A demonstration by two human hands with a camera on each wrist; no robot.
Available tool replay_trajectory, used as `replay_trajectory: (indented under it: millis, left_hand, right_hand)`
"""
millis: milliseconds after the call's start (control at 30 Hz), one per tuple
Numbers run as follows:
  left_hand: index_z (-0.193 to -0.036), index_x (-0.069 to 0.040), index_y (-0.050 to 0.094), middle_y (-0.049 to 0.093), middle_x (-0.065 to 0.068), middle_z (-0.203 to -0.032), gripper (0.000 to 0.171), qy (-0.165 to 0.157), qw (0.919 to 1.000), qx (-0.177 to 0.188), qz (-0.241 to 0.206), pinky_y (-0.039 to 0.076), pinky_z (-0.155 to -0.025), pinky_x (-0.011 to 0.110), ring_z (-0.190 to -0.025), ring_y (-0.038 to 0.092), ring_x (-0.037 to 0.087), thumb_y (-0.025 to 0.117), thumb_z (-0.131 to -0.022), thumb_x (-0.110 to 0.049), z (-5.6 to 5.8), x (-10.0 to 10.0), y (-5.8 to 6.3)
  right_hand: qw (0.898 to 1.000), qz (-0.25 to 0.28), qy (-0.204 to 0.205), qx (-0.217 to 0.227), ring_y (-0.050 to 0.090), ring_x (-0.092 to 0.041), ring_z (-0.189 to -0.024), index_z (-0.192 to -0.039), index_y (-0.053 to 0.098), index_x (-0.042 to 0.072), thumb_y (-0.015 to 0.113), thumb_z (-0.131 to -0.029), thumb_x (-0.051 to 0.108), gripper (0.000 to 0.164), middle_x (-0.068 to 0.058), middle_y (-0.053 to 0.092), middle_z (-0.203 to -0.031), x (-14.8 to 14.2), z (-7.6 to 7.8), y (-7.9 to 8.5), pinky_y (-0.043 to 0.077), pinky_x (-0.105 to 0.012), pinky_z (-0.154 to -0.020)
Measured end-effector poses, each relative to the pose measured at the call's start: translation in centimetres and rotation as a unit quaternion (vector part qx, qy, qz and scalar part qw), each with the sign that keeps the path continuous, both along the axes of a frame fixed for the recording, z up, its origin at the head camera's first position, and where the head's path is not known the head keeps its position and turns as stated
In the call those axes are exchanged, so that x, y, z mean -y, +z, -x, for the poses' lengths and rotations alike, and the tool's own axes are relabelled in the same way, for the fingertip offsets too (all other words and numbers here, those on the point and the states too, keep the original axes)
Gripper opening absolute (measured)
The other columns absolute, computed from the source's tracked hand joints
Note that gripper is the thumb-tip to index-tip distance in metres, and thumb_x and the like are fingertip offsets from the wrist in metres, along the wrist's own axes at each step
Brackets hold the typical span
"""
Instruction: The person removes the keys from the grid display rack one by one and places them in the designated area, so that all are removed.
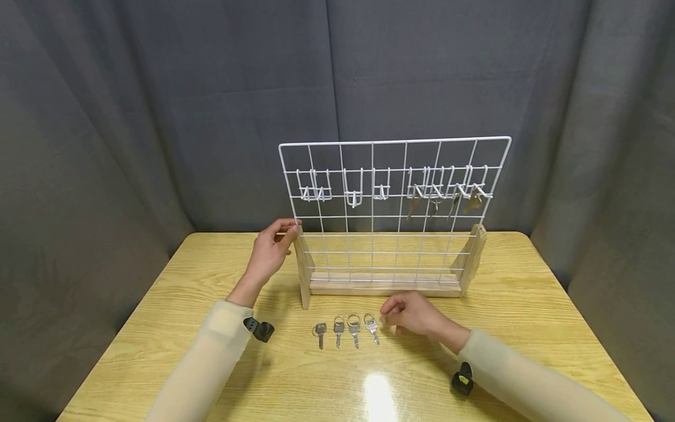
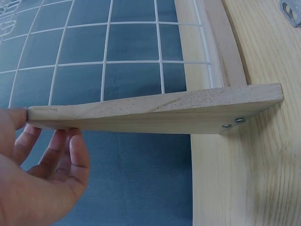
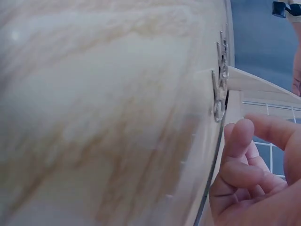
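My left hand [image 1: 268,251] pinches the top of the wooden side support [image 2: 155,110] of a white wire grid rack [image 1: 395,142], thumb on one face and fingers on the other. My right hand [image 1: 413,313] hovers low over the table, just right of the rightmost key [image 1: 375,336]. Its fingers are loosely bent, thumb and index tips near each other, with nothing seen between them. Several silver keys with rings lie in a row in front of the rack, among them the leftmost key [image 1: 320,339]. In the right wrist view this row appears edge-on beyond the fingertips.
White hooks [image 1: 354,199] run along the upper grid. On the right-hand ones hang several keys, such as a brass-coloured key [image 1: 473,202]. A wooden base bar [image 1: 385,287] joins the supports. Grey curtains [image 1: 237,117] surround the wood-grain table [image 1: 211,281].
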State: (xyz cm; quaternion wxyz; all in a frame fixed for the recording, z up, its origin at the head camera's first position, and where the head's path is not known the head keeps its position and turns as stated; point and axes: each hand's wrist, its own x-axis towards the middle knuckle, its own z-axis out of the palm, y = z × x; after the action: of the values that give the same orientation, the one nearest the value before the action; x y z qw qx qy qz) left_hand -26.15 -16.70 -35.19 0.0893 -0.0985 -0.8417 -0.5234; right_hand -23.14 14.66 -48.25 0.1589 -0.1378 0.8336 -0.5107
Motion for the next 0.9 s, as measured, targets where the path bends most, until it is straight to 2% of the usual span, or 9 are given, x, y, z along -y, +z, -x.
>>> replay_trajectory:
  millis: [33, 100, 267, 400, 633, 900]
  left_hand:
    - [-0.132, 0.001, 0.06, 0.064, 0.023, -0.128, 0.035, 0.002, 1.0, 0.001, 0.002, 0.057, -0.08, 0.038, -0.113, 0.063, 0.036, 0.052, -0.105, -0.021, 0.0, 0.0, 0.0]
    - [-0.131, -0.003, 0.061, 0.065, 0.019, -0.128, 0.036, 0.004, 1.0, -0.004, 0.0, 0.057, -0.079, 0.038, -0.112, 0.063, 0.033, 0.053, -0.105, -0.026, 0.8, 0.3, -0.9]
    - [-0.128, -0.012, 0.064, 0.067, 0.013, -0.126, 0.037, 0.009, 0.9998, -0.018, -0.008, 0.056, -0.085, 0.054, -0.109, 0.064, 0.029, 0.055, -0.103, -0.037, 2.7, 1.1, -3.1]
    - [-0.127, -0.012, 0.065, 0.067, 0.013, -0.124, 0.035, 0.013, 0.9998, -0.014, -0.01, 0.056, -0.086, 0.054, -0.108, 0.064, 0.029, 0.055, -0.103, -0.036, 2.8, 1.0, -3.1]
    - [-0.127, -0.011, 0.065, 0.067, 0.014, -0.123, 0.035, 0.014, 0.9998, -0.013, -0.01, 0.056, -0.086, 0.053, -0.108, 0.064, 0.029, 0.056, -0.103, -0.035, 2.8, 1.0, -3.1]
    - [-0.133, -0.008, 0.062, 0.065, 0.017, -0.127, 0.038, 0.012, 0.9999, 0.0, -0.002, 0.053, -0.076, 0.029, -0.113, 0.062, 0.031, 0.053, -0.105, -0.031, 2.8, 1.0, -3.1]
  right_hand:
    - [1.0, 0.001, 0.002, -0.001, 0.063, -0.019, -0.059, -0.1, 0.07, -0.003, 0.07, -0.089, 0.004, 0.013, -0.012, 0.069, -0.085, -0.1, 0.0, 0.1, 0.058, -0.033, -0.057]
    - [1.0, 0.01, 0.01, -0.005, 0.064, -0.021, -0.058, -0.101, 0.07, -0.005, 0.069, -0.09, 0.004, 0.015, -0.016, 0.069, -0.087, -0.2, 0.1, 0.4, 0.058, -0.036, -0.057]
    - [0.999, 0.027, 0.021, -0.005, 0.066, -0.033, -0.06, -0.104, 0.068, -0.008, 0.067, -0.092, 0.004, 0.017, -0.021, 0.068, -0.089, -0.4, 0.2, 1.1, 0.058, -0.04, -0.059]
    - [1.0, 0.013, 0.012, -0.014, 0.067, -0.038, -0.065, -0.105, 0.068, -0.005, 0.068, -0.093, 0.008, 0.018, -0.019, 0.068, -0.088, -0.5, 0.2, 1.7, 0.056, -0.038, -0.06]
    - [1.0, 0.015, -0.005, -0.027, 0.067, -0.039, -0.073, -0.108, 0.068, -0.004, 0.07, -0.093, 0.013, 0.023, -0.015, 0.068, -0.091, -0.8, 0.2, 3.1, 0.057, -0.041, -0.064]
    - [0.999, 0.02, -0.024, -0.017, 0.068, -0.039, -0.076, -0.112, 0.067, -0.001, 0.07, -0.094, 0.019, 0.027, -0.02, 0.067, -0.098, -1.2, 0.0, 4.1, 0.046, -0.029, -0.054]
